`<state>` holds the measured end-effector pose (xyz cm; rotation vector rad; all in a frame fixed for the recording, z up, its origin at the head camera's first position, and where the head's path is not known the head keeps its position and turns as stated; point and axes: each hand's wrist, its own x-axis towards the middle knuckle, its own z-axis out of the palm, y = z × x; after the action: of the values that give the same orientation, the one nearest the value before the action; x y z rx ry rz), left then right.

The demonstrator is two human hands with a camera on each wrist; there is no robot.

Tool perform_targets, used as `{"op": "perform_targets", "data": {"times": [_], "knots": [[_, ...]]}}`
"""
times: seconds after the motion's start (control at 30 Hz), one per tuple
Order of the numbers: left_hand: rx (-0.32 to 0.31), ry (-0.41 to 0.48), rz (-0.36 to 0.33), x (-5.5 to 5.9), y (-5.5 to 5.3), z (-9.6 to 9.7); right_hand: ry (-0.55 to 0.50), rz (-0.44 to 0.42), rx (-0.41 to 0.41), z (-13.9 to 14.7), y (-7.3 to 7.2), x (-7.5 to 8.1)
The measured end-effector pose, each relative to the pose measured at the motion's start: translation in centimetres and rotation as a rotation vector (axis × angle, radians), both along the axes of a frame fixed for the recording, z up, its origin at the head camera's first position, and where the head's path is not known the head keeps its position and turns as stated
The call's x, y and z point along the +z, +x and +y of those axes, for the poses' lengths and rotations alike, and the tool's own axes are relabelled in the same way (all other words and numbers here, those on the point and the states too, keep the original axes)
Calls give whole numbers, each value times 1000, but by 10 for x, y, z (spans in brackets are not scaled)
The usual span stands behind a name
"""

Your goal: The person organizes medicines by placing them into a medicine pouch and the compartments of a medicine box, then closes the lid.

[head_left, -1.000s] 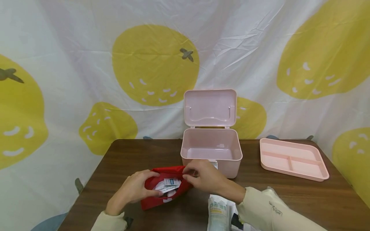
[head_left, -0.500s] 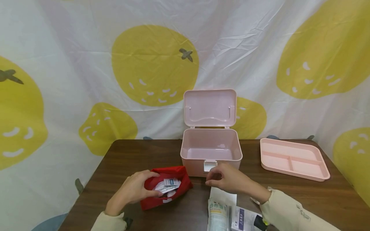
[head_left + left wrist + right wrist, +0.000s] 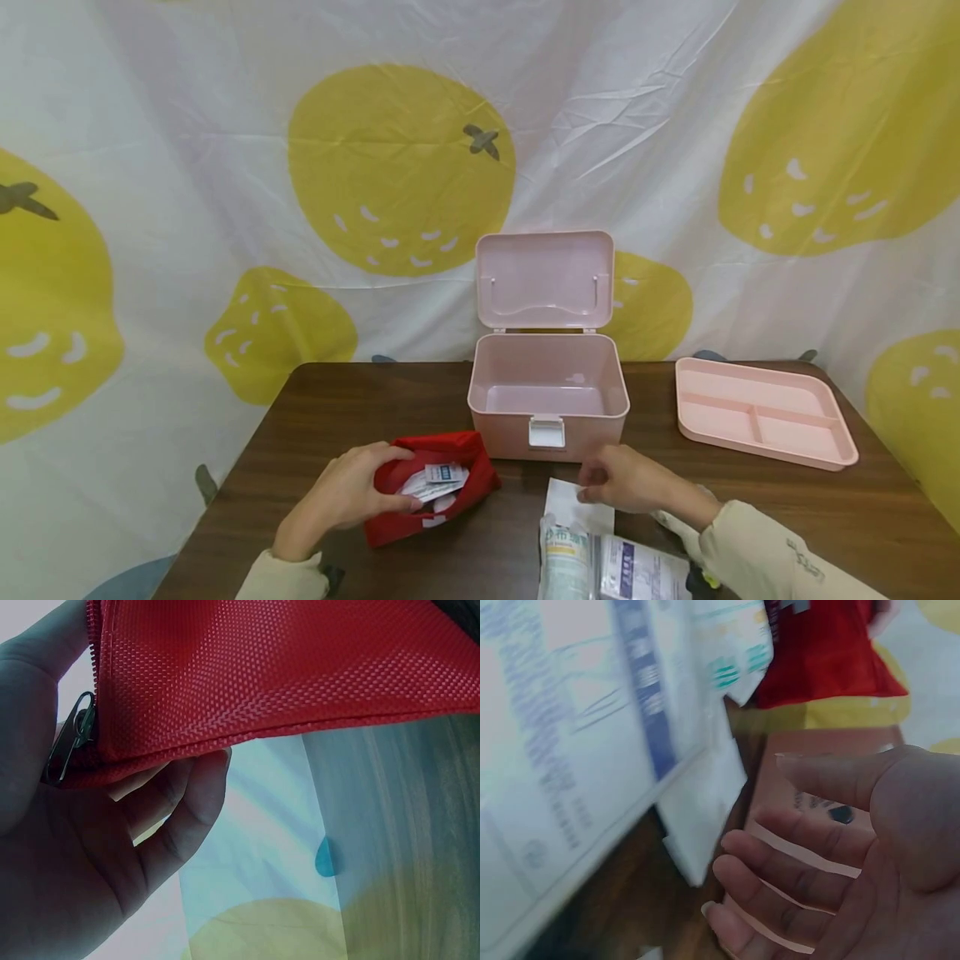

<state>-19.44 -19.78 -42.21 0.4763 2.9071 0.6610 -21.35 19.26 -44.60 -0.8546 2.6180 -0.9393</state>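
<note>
My left hand [image 3: 352,487] grips the left end of a red zippered pouch [image 3: 397,527], whose mouth gapes upward. Small white packets [image 3: 444,477] lie inside it. Seen close in the left wrist view, the pouch [image 3: 285,667] has a metal zipper pull [image 3: 73,735] beside my thumb. My right hand [image 3: 630,481] hovers at a flat white packet [image 3: 576,508]; contact cannot be told. Between its loosely bent fingers nothing shows in the right wrist view. Just below lie a packaged roll with green lettering [image 3: 566,562] and a white pack with a purple strip [image 3: 648,573].
Behind the pouch stands a pink box [image 3: 501,435] with its lid [image 3: 546,279] raised and a white latch [image 3: 547,432] in front. A pink divided tray [image 3: 750,410] lies at the right of the brown table [image 3: 352,400]. A patterned cloth [image 3: 585,133] hangs behind.
My right hand has left the pouch's right edge and moved right and down toward the white packet, uncovering the box's latch. My left hand and the pouch stay put.
</note>
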Motion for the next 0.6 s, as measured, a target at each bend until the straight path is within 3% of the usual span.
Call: {"op": "perform_targets", "data": {"times": [0.37,0.6], "knots": [[7,5,-11,1,0,0,58,6,-118,9,0,-19],[13,12,-27,1,-1,0,34,-59,-141,8,0,-26]]}}
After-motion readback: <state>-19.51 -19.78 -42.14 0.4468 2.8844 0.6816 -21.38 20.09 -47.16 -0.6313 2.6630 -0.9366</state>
